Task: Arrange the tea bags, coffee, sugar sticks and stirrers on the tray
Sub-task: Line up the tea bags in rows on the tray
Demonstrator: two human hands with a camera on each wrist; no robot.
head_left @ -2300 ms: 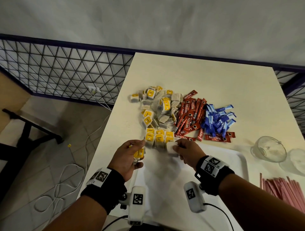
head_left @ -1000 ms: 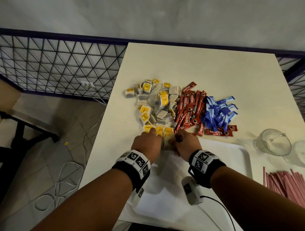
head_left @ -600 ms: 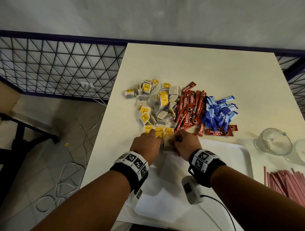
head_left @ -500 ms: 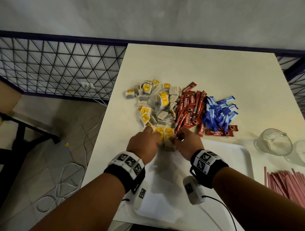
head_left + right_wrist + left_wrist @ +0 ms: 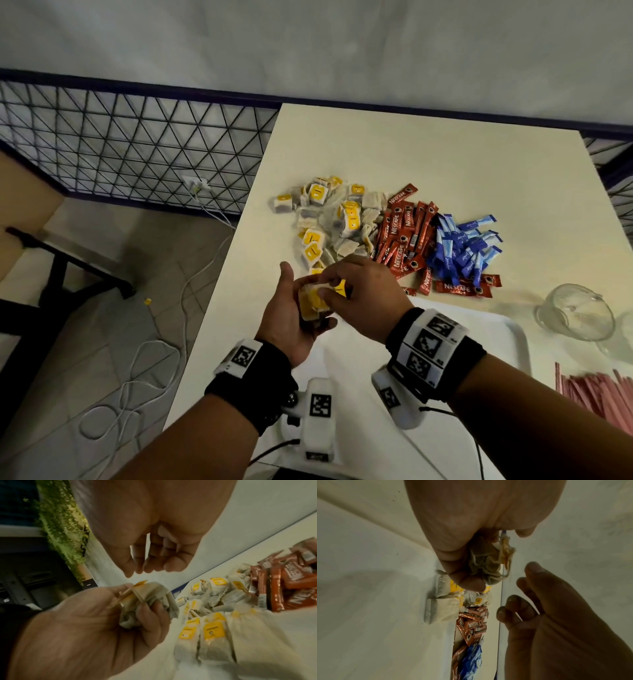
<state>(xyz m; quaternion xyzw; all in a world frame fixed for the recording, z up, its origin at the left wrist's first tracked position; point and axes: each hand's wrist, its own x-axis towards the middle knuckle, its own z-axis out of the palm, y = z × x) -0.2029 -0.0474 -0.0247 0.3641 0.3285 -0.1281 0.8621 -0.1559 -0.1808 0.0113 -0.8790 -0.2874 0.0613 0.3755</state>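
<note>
My left hand (image 5: pixel 301 318) is raised palm up over the white tray's (image 5: pixel 479 329) far left corner and grips a small stack of yellow-tagged tea bags (image 5: pixel 313 299). The right hand (image 5: pixel 334 284) hovers just over that stack (image 5: pixel 154 596), fingers loosely curled and holding nothing. A short row of tea bags (image 5: pixel 212 631) lies flat on the tray beneath; the hands hide it in the head view. Beyond the tray lie the loose tea bag pile (image 5: pixel 329 226), red coffee sticks (image 5: pixel 404 240) and blue sugar sticks (image 5: pixel 462 250). Pink stirrers (image 5: pixel 599 394) lie to the tray's right.
Two glass cups (image 5: pixel 575 311) stand right of the tray. The table's (image 5: pixel 428 154) left edge runs close to my left hand, with floor and cables (image 5: pixel 137 377) below. A wire-mesh fence (image 5: pixel 137 147) runs behind on the left.
Both hands were down at the tea bags on the tray's far edge. The left hand has since risen and turned palm up with a stack of tea bags; the right hand lifted above it.
</note>
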